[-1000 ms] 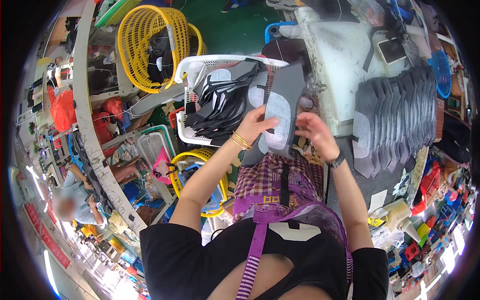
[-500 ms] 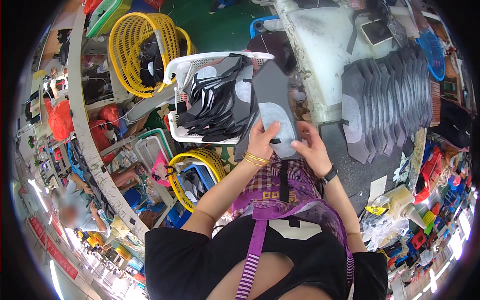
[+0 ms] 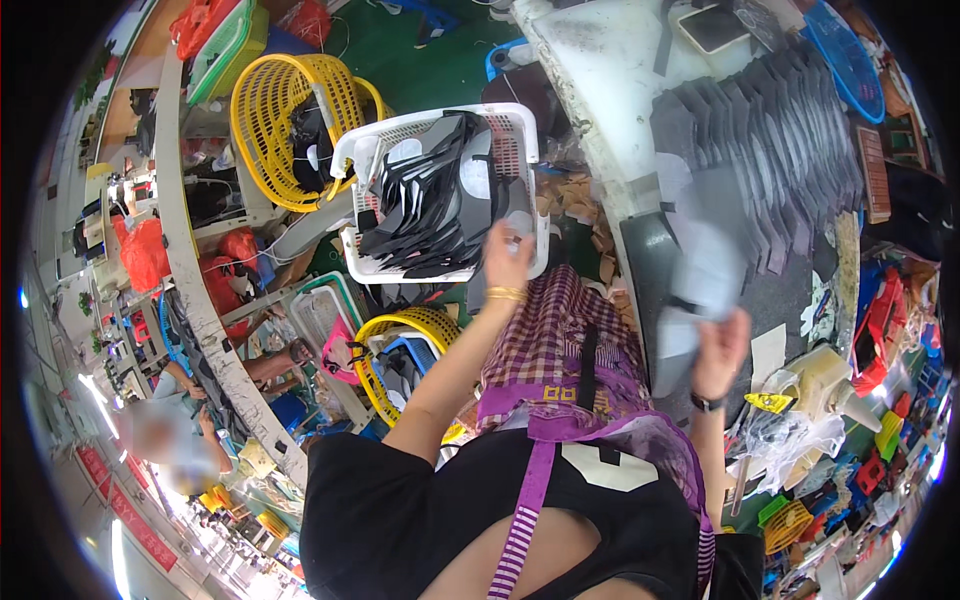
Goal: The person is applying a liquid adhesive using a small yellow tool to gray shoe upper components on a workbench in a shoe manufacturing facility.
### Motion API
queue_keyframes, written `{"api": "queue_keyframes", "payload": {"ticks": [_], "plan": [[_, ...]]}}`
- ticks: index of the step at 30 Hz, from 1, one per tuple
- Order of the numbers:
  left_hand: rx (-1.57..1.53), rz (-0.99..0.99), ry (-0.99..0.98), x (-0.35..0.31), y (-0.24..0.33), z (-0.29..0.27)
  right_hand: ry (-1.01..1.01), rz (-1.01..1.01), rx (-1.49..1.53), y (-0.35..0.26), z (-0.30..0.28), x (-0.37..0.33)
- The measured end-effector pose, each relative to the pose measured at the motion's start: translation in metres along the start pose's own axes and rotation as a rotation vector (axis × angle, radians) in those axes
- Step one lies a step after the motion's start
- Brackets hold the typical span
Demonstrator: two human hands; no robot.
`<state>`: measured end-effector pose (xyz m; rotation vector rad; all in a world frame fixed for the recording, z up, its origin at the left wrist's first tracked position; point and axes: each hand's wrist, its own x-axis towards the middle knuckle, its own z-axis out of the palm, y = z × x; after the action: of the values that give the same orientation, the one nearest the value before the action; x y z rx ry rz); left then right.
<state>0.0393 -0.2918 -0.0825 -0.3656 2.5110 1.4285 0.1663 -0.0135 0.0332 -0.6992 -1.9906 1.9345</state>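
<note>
My right hand (image 3: 722,352) is closed on the lower end of a flat grey cut-out panel (image 3: 708,262), a pale patch on it and blurred by motion. The panel is over the near left end of a fanned row of similar grey panels (image 3: 770,150) on the worktable. My left hand (image 3: 508,262) is at the right side of a white plastic basket (image 3: 530,130), its fingers closed at a grey panel with a pale patch (image 3: 518,226). Inside that basket lies a heap of dark grey panels (image 3: 430,215). The left fingertips are partly blurred.
Yellow baskets stand behind (image 3: 262,110) and in front (image 3: 437,328) of the white one. A phone (image 3: 713,28) lies on the worktable's pale top (image 3: 590,60), near a blue basket (image 3: 846,62). Plastic bags and a yellow-labelled item (image 3: 768,402) are at right. Another person works at far left.
My hands have come apart. The right hand has carried the panel rightward to the fanned row, while the left has let go of it and moved to the white basket's right side.
</note>
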Motion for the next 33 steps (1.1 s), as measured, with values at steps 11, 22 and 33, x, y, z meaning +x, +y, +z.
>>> {"api": "queue_keyframes", "payload": {"ticks": [11,22,33], "plan": [[1.059,-0.301,-0.385,0.032,-0.055,-0.032,0.234,0.843,-0.606,0.058,-0.103,-0.042],[1.036,0.304,-0.476,0.022,0.001,-0.097,-0.317,-0.228,-0.808,0.002,-0.006,0.007],[0.609,0.554,-1.063,-0.020,0.106,-0.132,-1.195,-0.728,-0.919,0.018,0.161,0.014]]}}
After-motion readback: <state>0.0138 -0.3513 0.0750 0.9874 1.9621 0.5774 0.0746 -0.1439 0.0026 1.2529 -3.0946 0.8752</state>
